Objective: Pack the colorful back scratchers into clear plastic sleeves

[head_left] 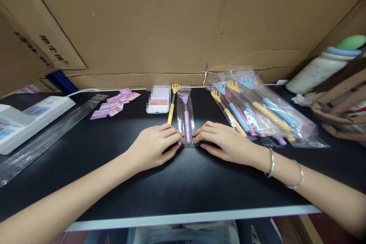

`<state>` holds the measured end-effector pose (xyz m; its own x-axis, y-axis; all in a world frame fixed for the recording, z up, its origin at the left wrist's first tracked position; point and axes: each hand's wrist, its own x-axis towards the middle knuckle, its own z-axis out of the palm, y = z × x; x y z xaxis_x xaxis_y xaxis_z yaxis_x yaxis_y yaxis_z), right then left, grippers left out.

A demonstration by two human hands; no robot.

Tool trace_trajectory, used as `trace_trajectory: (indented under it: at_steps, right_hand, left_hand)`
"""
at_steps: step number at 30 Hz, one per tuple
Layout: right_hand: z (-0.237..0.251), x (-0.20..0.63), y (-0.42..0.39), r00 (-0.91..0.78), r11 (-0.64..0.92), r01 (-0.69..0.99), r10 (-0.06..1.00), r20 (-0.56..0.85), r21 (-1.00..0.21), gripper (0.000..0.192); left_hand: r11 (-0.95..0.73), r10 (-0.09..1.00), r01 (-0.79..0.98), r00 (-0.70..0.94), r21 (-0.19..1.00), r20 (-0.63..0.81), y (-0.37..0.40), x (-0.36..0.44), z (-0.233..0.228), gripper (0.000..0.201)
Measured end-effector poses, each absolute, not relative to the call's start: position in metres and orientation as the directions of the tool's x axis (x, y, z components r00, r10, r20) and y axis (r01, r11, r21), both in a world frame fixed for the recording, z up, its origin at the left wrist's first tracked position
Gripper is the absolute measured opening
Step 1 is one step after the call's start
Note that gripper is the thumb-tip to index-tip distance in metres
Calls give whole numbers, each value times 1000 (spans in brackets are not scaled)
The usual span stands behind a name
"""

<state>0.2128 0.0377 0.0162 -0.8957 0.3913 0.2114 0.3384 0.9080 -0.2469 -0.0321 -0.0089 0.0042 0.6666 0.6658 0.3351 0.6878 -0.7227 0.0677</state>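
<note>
A purple back scratcher (pixel 187 126) with a hand-shaped head lies in a narrow clear plastic bag (pixel 180 112) on the black table, head pointing away from me. My left hand (pixel 158 145) has its curled fingers closed at the bag's lower left edge. At the lower right edge, my right hand (pixel 221 141) grips the bag in the same way, with bent fingers. A yellow back scratcher (pixel 172 105) lies just left of the bag, its lower end hidden by my left hand. Several bagged back scratchers (pixel 257 106) in yellow, blue and purple are heaped to the right.
A phone (pixel 158 99), a scatter of small pink-purple cards (pixel 116 103) and a long clear bag (pixel 57 135) lie to the left, beside a white power strip (pixel 34 120). On the right are a bottle (pixel 323 66) and a brown bag (pixel 340 103). Cardboard (pixel 160 23) walls the back.
</note>
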Motion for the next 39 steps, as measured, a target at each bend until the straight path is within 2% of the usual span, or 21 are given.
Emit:
trace_trajectory:
  at_steps: [7, 23, 30, 34, 39]
  right_hand:
    - [14, 212, 37, -897, 923, 327, 370, 242, -203, 24]
    - [16, 208, 28, -932, 960, 254, 275, 237, -115, 28]
    - [15, 206, 24, -933, 975, 219, 222, 283, -44, 27]
    - [16, 207, 22, -919, 962, 232, 266, 292, -148, 27]
    - [19, 210, 22, -835, 904, 305, 405, 373, -298, 28]
  left_hand:
    - [-729, 637, 683, 659, 35, 400, -10, -31, 4, 22]
    - [-723, 634, 690, 679, -29, 371, -14, -31, 7, 26]
    - [-747, 568, 652, 728, -131, 384, -13, -32, 8, 20]
    - [-754, 555, 641, 740, -147, 379, -14, -31, 8, 17]
    - [-740, 553, 659, 711, -136, 435, -15, -29, 8, 17]
